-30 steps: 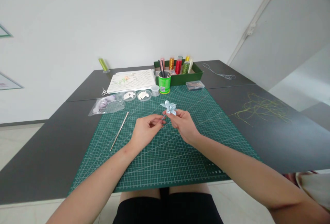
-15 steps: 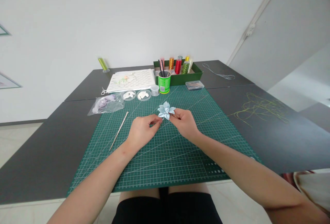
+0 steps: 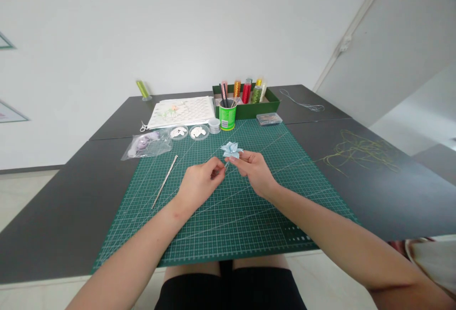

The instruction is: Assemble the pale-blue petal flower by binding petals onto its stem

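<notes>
Blue flower (image 3: 231, 149) held over the cutting mat (image 3: 245, 219) by both hands

The grip of the right hand (image 3: 258, 172) is pinching the flower just under its petals, thumb on the near side; its fingers hide part of the underside. The grip of the left hand (image 3: 201, 177) is drawn together, fingertips pinching the thin stem (image 3: 227, 164) below the bloom. Exact finger contact is too small to confirm. The flower sits at the right fingertips, above the middle of the mat, petals upward.

On the mat's left part lies a slim metal tool (image 3: 164, 181), apart from the left hand. A clear plastic bag (image 3: 147, 145) with pale contents overlaps the mat's far left corner. Along the mat's far edge stand two round dishes (image 3: 188, 132) of white pieces, a small clear tub (image 3: 214, 126) and a green can (image 3: 227, 119) holding dark sticks. A flat clear case (image 3: 269, 119) rests at the mat's far right corner.

Beyond the mat's far edge are white sheets (image 3: 192, 112), white-handled scissors (image 3: 143, 127) and a green box (image 3: 258, 111) of coloured spools (image 3: 246, 93); the can obstructs part of the box's front. To the mat's right, on the dark table (image 3: 399, 205), lies a yellow-green thread tangle (image 3: 359, 150). Both forearms cross the mat's near portion, covering some of its grid.
</notes>
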`<state>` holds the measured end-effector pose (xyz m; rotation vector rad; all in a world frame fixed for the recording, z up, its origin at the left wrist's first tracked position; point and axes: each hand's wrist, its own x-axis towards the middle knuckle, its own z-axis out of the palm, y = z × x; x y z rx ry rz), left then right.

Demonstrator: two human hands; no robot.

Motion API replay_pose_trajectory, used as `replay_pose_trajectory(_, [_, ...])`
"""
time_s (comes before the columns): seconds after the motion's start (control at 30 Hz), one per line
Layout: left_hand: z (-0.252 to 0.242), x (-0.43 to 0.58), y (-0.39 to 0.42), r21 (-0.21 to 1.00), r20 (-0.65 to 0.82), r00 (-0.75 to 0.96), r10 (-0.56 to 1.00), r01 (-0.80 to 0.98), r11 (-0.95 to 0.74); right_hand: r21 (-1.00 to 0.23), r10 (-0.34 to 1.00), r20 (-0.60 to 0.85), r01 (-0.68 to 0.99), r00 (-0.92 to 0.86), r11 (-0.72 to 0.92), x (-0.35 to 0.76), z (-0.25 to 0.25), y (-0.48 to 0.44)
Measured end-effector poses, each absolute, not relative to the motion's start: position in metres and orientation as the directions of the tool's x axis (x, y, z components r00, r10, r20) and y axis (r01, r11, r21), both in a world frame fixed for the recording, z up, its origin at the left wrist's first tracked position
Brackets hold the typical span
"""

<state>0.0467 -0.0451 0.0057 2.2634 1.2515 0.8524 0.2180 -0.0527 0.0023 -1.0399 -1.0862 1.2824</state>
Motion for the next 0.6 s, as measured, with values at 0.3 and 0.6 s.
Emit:
replay_pose_trajectory(0.3, [0.008, 0.047, -0.034, 0.971, -0.171, 0.503, 0.847, -0.062, 0.233, -0.946, 0.989, 0.014, -0.322, -0.146, -0.034, 0.220, -0.002, -0.053])
replay_pose_trajectory(0.6, [0.004, 0.045, -0.032, 0.894, -0.269, 0.575, 0.773, -0.150, 0.423, -0.921, 0.974, 0.029, -0.385, -0.224, -0.062, 0.219, 0.000, -0.056])
